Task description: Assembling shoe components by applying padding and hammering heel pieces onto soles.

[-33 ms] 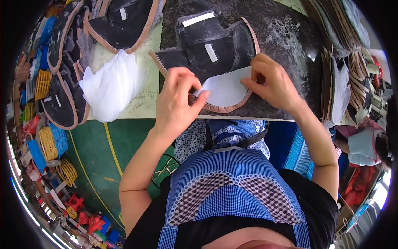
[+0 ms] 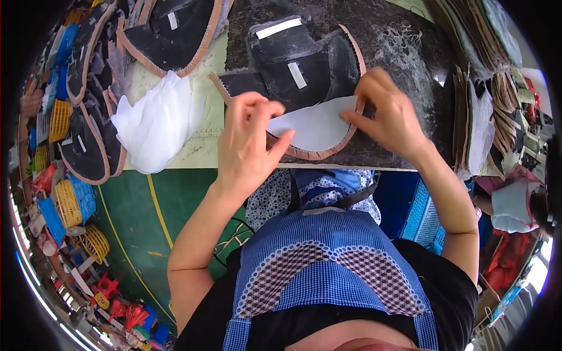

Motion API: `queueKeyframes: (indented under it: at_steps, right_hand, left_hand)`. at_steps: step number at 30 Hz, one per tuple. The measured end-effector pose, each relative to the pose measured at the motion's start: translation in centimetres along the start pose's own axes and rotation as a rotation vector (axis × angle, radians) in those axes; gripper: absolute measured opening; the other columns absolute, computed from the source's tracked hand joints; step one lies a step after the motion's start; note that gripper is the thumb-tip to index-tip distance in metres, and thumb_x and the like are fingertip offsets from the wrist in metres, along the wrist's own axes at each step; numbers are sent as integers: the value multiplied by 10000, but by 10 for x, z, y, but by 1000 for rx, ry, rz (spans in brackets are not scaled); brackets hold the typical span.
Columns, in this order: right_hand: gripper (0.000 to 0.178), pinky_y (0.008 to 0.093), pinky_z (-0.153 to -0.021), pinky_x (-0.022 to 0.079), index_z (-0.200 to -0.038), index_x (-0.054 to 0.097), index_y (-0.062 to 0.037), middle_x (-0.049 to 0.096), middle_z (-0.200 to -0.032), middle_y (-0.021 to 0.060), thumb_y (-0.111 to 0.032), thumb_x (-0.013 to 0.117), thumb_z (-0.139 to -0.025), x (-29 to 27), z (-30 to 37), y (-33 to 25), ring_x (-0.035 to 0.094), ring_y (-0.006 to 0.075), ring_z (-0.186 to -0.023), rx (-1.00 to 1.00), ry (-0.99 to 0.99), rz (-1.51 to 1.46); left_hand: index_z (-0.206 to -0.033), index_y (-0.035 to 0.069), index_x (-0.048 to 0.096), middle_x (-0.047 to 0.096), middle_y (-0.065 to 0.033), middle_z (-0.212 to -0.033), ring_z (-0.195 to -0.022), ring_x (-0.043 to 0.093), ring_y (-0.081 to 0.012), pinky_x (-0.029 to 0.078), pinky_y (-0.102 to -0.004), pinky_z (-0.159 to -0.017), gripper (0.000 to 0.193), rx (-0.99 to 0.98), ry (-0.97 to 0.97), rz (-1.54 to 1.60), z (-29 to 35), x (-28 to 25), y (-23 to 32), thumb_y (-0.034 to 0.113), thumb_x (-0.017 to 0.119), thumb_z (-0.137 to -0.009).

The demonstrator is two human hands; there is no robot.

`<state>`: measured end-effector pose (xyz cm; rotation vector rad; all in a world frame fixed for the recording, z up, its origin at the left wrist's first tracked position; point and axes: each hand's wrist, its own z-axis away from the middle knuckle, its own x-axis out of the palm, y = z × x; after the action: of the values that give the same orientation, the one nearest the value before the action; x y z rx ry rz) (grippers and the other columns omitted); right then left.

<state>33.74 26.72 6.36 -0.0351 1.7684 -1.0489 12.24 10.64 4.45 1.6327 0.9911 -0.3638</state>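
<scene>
The wide fisheye camera looks steeply down from the wearer's head; the blue-and-white checked cloth apron (image 2: 331,275) sits close below, filling the lower middle of the frame; the bare left hand (image 2: 249,140) and bare right hand (image 2: 389,114) lie farther off, upper middle, over the dark speckled worktop (image 2: 434,108); edges bend toward a round black rim.

A curved white sheet (image 2: 319,126) covers one end of a tan-edged black piece (image 2: 321,76).
</scene>
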Motion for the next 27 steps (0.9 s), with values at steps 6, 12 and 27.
queueKeyframes:
  at_steps: [6,12,27]
  right_hand:
    - [129,321,-682,571,-932,711,-47,693,-979,86,-90,745,-816,9,14,-16,673,231,-856,-442,-27,152]
    - [256,302,-664,530,-1032,713,24,704,-830,67,-220,680,-964,-5,-91,5,667,145,-742,-12,202,-341]
    - [174,196,-464,337,-995,740,-24,629,-674,-59,-180,664,-978,-3,-87,-75,457,12,-515,191,174,-923]
  left_hand:
    - [-1036,75,720,668,-49,-1029,-969,648,-236,524,-384,-838,238,254,-428,-25,-27,-18,-19,57,752,-800]
    - [-1257,81,579,678,-59,-870,-794,678,-155,554,-294,-729,435,-260,-127,304,-91,-8,-44,167,784,-883]
    - [-1081,-17,615,716,-125,-1010,-879,646,-95,514,-237,-780,224,-168,573,1180,-92,-11,23,-56,697,-876]
